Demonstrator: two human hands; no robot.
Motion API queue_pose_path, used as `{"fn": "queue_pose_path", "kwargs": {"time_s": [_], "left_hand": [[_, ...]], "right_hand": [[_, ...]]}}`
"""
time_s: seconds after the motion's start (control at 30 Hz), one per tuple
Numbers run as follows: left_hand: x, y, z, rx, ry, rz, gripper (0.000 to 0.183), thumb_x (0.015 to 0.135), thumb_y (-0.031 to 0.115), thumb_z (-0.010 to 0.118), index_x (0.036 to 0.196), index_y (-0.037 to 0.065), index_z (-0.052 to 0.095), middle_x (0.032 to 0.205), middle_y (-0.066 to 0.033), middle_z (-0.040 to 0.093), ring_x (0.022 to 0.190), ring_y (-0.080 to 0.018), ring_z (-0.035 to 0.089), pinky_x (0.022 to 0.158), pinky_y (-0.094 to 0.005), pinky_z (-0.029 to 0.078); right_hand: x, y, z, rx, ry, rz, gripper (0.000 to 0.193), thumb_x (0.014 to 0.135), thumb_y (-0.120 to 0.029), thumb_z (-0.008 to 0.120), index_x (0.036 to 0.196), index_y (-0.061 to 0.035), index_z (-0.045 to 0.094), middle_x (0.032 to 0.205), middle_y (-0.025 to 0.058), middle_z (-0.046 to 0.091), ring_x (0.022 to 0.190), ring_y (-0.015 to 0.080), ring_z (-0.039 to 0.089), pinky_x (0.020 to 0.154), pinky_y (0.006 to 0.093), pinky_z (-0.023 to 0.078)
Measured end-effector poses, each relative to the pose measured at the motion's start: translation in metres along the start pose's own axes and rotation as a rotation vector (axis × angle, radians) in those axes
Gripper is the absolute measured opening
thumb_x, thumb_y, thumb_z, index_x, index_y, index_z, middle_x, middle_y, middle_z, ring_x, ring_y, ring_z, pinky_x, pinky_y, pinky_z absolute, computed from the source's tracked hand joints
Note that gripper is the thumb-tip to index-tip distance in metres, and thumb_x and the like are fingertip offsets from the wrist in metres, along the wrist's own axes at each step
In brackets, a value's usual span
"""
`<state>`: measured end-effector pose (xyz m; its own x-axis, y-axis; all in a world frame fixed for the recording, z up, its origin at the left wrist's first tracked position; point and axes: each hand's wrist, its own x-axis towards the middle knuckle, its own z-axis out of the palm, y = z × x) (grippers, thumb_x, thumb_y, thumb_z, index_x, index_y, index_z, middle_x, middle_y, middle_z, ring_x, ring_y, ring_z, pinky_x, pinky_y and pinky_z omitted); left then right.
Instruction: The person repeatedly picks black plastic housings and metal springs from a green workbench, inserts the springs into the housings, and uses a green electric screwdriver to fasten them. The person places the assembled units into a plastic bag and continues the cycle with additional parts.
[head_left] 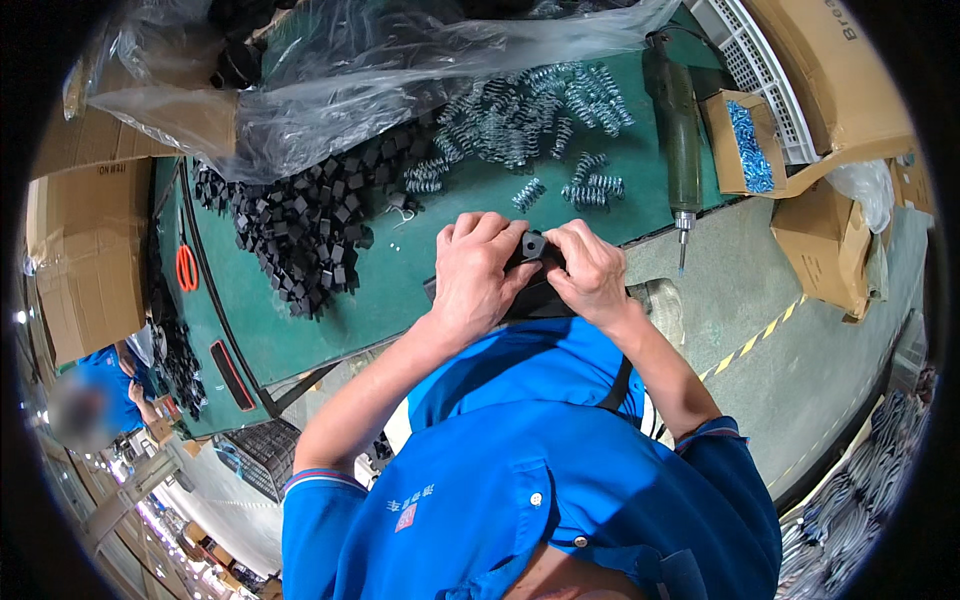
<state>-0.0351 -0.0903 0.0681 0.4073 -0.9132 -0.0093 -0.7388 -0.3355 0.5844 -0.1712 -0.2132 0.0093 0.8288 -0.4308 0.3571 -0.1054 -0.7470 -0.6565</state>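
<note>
At the near edge of the green table, my left hand [472, 268] and my right hand [590, 268] are closed from both sides on a small black part [534, 244] with a round hole in its end. Its lower portion is hidden by my fingers. Just beneath it is a longer black piece [538, 298], partly covered by my hands; I cannot tell whether the two are joined. Beyond my hands lie a pile of metal coil springs [510, 125], a single loose spring [528, 195] and a heap of small black blocks [300, 215].
A green power screwdriver [682, 140] hangs at the table's right side, bit downward. Beside it stands a carton of blue screws [750, 148]. Clear plastic sheeting [340, 110] drapes over the back. Orange-handled scissors [186, 266] lie left. Another person [110, 385] sits far left.
</note>
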Motion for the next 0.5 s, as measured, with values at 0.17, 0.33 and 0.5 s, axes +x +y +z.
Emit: {"fn": "queue_pose_path", "kwargs": {"time_s": [0.17,0.33,0.5], "left_hand": [[0.006,0.009,0.002,0.210,-0.084,0.046,0.046,0.071,0.024,0.079,0.112,0.007,0.067,0.097,-0.0059,0.058,0.098,-0.0271,0.055,0.083,-0.0422,0.042],[0.009,0.017,0.003,0.410,-0.090,0.160,0.034,0.075,0.027,0.075,0.100,0.005,0.067,0.096,-0.0066,0.057,0.096,-0.0251,0.054,0.079,-0.0439,0.040],[0.020,0.022,0.002,0.462,-0.168,0.177,0.032,0.077,0.028,0.073,0.098,0.005,0.067,0.096,-0.0076,0.057,0.098,-0.0260,0.054,0.079,-0.0445,0.040]], "right_hand": [[0.011,0.003,-0.030,-0.064,-0.105,-0.071,0.025,0.071,-0.002,0.070,0.095,-0.0044,0.062,0.086,0.0089,0.059,0.077,0.0271,0.064,0.064,0.0375,0.052],[0.058,0.046,-0.108,-0.459,0.113,0.470,0.055,0.083,-0.040,0.073,0.123,-0.0052,0.060,0.102,0.0138,0.065,0.088,0.0288,0.066,0.074,0.0421,0.053],[0.086,0.078,-0.101,-0.732,-0.104,0.608,0.092,0.074,-0.062,0.070,0.137,0.0001,0.047,0.087,0.0258,0.070,0.084,0.0383,0.070,0.073,0.0471,0.053]]}}
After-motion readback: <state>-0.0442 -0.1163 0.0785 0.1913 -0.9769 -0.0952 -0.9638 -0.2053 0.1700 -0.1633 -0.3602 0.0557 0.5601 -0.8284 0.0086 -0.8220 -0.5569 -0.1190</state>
